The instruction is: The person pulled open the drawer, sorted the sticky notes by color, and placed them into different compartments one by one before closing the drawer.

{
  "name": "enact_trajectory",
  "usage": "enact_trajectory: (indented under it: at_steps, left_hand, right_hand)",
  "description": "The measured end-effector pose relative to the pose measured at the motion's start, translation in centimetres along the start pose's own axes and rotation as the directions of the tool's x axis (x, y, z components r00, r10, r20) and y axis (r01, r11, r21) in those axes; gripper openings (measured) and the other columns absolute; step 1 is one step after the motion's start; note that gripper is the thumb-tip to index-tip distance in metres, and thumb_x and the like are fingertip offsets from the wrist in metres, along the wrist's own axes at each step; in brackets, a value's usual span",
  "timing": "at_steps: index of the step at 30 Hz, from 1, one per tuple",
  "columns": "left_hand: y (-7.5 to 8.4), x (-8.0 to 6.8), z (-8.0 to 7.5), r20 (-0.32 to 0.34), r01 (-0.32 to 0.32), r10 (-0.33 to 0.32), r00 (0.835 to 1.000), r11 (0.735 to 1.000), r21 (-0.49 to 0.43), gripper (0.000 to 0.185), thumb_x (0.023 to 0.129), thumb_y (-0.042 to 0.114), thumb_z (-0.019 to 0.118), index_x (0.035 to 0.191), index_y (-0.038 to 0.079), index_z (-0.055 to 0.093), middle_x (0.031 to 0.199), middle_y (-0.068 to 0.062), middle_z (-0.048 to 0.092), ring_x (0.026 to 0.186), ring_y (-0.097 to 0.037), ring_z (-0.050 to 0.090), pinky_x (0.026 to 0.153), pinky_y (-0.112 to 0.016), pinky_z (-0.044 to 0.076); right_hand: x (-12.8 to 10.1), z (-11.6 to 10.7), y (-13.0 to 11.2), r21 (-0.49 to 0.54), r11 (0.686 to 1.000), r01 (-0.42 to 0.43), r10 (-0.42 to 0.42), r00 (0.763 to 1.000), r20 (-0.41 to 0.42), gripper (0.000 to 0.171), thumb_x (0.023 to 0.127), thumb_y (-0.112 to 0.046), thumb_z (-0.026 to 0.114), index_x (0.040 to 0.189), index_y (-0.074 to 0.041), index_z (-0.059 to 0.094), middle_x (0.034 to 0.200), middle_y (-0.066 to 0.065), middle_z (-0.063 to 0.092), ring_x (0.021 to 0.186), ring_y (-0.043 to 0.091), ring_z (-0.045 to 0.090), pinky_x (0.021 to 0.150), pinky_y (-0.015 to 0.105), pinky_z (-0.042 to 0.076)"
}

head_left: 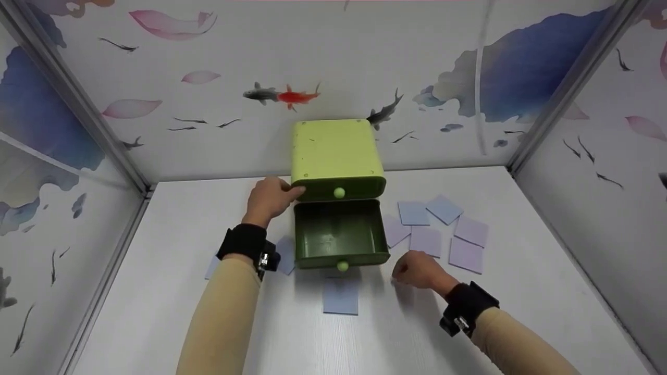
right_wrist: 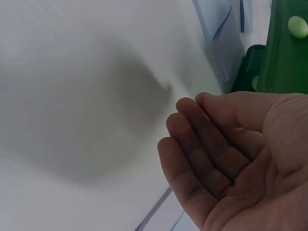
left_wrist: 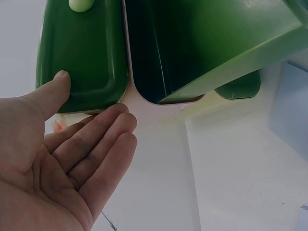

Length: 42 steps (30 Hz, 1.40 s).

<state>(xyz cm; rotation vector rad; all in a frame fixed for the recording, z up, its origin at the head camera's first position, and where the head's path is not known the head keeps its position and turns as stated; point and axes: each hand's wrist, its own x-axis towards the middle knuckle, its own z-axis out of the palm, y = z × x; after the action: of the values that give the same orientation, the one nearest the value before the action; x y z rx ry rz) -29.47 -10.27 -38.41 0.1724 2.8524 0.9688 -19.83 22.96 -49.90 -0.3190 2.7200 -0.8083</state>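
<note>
Left hand (head_left: 269,200): fingers straight, thumb tip touching green drawer cabinet (head_left: 336,156) front corner. Right hand (head_left: 419,271): fingers loosely curled, empty, beside pulled-out lower drawer (head_left: 340,237); purple cards (head_left: 466,254) just beyond fingertips.

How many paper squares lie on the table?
9 visible: six right of the open drawer around, one in front of it, two left, by the left wrist and forearm. Others may be hidden.

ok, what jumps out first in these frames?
The green drawer box at the middle back of the table, with its lower drawer pulled open and looking empty. The left hand touches the box's left side. The right hand hovers, holding nothing, near pale paper squares scattered on the right.
</note>
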Motion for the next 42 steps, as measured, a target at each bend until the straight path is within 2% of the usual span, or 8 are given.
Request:
enact_trajectory:
  at_steps: [5, 10, 14, 18, 24, 34, 38, 42]
  left_hand:
    - [0.0, -0.1, -0.3, 0.003, -0.003, 0.004, 1.000, 1.000, -0.012, 0.047, 0.096, 0.044, 0.057, 0.113, 0.003, 0.071, 0.106, -0.015, 0.072, 0.097, -0.031, 0.067, 0.083, -0.043, 0.053]
    - [0.0, 0.0, -0.3, 0.012, 0.007, -0.007, 1.000, 1.000, -0.018, 0.047, 0.095, 0.045, 0.058, 0.113, 0.004, 0.071, 0.107, -0.014, 0.072, 0.097, -0.030, 0.067, 0.084, -0.043, 0.053]
    - [-0.1, 0.0, -0.3, 0.014, 0.005, -0.005, 1.000, 1.000, -0.024, 0.047, 0.095, 0.045, 0.058, 0.112, 0.004, 0.072, 0.105, -0.014, 0.072, 0.096, -0.029, 0.067, 0.083, -0.042, 0.052]
    - [-0.2, 0.0, -0.3, 0.013, 0.004, -0.003, 1.000, 1.000, -0.031, 0.045, 0.095, 0.045, 0.058, 0.111, 0.005, 0.072, 0.103, -0.013, 0.073, 0.094, -0.028, 0.067, 0.081, -0.041, 0.052]
    - [-0.2, 0.0, -0.2, 0.007, 0.003, -0.003, 1.000, 0.999, -0.038, 0.045, 0.095, 0.044, 0.059, 0.110, 0.004, 0.072, 0.101, -0.013, 0.073, 0.093, -0.027, 0.067, 0.080, -0.040, 0.052]
    - [-0.3, 0.3, 0.0, 0.004, -0.007, 0.007, 1.000, 0.999, -0.032, 0.049, 0.095, 0.045, 0.059, 0.116, 0.003, 0.070, 0.105, -0.014, 0.073, 0.097, -0.028, 0.068, 0.086, -0.043, 0.053]
    - [-0.3, 0.4, 0.0, 0.011, 0.006, -0.005, 1.000, 0.999, -0.035, 0.050, 0.094, 0.046, 0.059, 0.118, 0.003, 0.069, 0.106, -0.013, 0.073, 0.098, -0.028, 0.068, 0.087, -0.043, 0.053]
    - [-0.4, 0.4, -0.1, 0.011, 0.008, -0.007, 1.000, 0.999, -0.041, 0.049, 0.094, 0.045, 0.059, 0.117, 0.003, 0.069, 0.105, -0.013, 0.073, 0.098, -0.028, 0.068, 0.086, -0.043, 0.053]
  right_hand:
    - [1.0, -2.6, 2.6, 0.011, 0.990, -0.139, 0.139, 0.990, -0.005, 0.013, 0.085, -0.005, 0.066, 0.093, 0.000, 0.075, 0.082, 0.005, 0.069, 0.070, 0.014, 0.058, 0.062, 0.029, 0.048]
    - [1.7, -4.5, 4.8, 0.042, 0.976, -0.216, 0.217, 0.976, -0.028, 0.025, 0.090, -0.011, 0.066, 0.111, 0.003, 0.070, 0.105, 0.016, 0.070, 0.092, 0.025, 0.064, 0.080, 0.040, 0.054]
    - [2.1, -5.2, 6.0, 0.059, 0.973, -0.222, 0.226, 0.972, -0.064, 0.035, 0.093, -0.015, 0.063, 0.122, 0.005, 0.063, 0.117, 0.023, 0.065, 0.106, 0.035, 0.062, 0.092, 0.048, 0.051]
    - [2.7, -5.3, 6.8, 0.022, 0.975, -0.219, 0.220, 0.971, -0.089, 0.045, 0.094, -0.018, 0.062, 0.131, 0.005, 0.055, 0.128, 0.027, 0.058, 0.118, 0.043, 0.056, 0.099, 0.054, 0.046]
    - [3.8, -4.6, 7.9, -0.046, 0.970, -0.238, 0.234, 0.969, -0.077, 0.056, 0.093, -0.021, 0.065, 0.140, 0.003, 0.047, 0.140, 0.029, 0.049, 0.130, 0.047, 0.045, 0.107, 0.059, 0.036]
    - [5.0, -3.7, 9.1, -0.146, 0.969, -0.198, 0.192, 0.980, -0.053, 0.064, 0.086, -0.019, 0.074, 0.138, 0.006, 0.047, 0.139, 0.030, 0.050, 0.131, 0.048, 0.043, 0.109, 0.059, 0.035]
    - [5.4, -3.3, 9.4, -0.167, 0.965, -0.202, 0.195, 0.979, -0.053, 0.068, 0.083, -0.020, 0.077, 0.140, 0.003, 0.048, 0.141, 0.028, 0.049, 0.133, 0.047, 0.042, 0.110, 0.059, 0.034]
    - [5.7, -3.1, 9.4, -0.206, 0.956, -0.210, 0.201, 0.978, -0.061, 0.070, 0.080, -0.021, 0.081, 0.139, 0.000, 0.050, 0.137, 0.028, 0.053, 0.128, 0.045, 0.048, 0.106, 0.059, 0.038]
